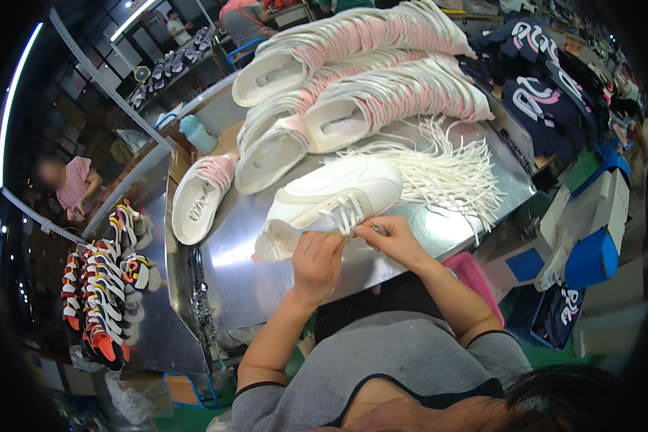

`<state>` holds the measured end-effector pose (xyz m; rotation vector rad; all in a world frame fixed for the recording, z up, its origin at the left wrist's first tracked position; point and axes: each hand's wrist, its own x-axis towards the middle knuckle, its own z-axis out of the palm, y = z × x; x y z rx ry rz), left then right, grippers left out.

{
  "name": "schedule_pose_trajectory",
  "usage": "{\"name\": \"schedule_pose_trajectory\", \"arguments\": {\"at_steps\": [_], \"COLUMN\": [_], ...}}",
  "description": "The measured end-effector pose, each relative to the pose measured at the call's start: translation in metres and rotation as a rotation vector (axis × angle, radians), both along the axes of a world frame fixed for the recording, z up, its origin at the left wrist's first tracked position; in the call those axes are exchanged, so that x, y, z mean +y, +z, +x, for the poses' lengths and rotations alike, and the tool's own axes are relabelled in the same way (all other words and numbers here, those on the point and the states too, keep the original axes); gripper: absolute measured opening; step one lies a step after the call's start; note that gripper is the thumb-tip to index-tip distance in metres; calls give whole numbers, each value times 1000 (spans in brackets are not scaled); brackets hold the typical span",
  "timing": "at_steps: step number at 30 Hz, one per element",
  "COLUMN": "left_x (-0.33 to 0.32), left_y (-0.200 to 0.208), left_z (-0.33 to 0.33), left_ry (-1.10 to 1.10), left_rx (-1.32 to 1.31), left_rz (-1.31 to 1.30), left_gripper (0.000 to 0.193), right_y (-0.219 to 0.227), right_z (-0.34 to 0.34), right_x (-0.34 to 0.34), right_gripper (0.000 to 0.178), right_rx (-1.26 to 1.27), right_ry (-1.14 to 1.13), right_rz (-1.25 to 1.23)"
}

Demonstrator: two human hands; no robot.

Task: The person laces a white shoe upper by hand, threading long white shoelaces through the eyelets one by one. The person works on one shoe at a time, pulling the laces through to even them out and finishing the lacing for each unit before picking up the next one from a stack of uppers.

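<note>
A white shoe upper lies on its side on the metal table in front of me. White lace crosses its eyelets, the laced part facing me. My left hand is closed in a pinch at the near edge of the lacing, on what looks like the lace. Close beside it, my right hand is closed too. A short metallic tool end sticks out from its fingers; the rest is hidden in the grip. Behind the upper lies a loose heap of white laces.
Long nested stacks of white and pink shoe uppers fill the table's back. A single upper and a light-blue bottle stand left. Dark uppers pile at right, above a pink bin. Colourful uppers line the left table.
</note>
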<state>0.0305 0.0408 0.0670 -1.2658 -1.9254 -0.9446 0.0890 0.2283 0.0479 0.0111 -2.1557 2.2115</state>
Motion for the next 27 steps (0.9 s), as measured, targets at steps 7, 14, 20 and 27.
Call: {"name": "schedule_pose_trajectory", "arguments": {"at_steps": [7,14,20,27], "left_x": [-11,-15,-18,-6], "left_y": [26,21,9,-21], "left_z": [10,10,-2,-13], "left_ry": [19,-7,41,-31], "left_rx": [26,-80,-262,-488], "left_rz": [66,62,68,-99], "left_gripper": [27,26,24,24], "right_y": [-3,-3,-13,-31], "right_z": [-4,4,39,68], "right_x": [-16,-52,-35,-13], "right_gripper": [29,41,16,13], "right_rx": [119,69,-324,75], "right_ry": [335,655,314,197], "right_rz": [-369,-1313,-771,177]}}
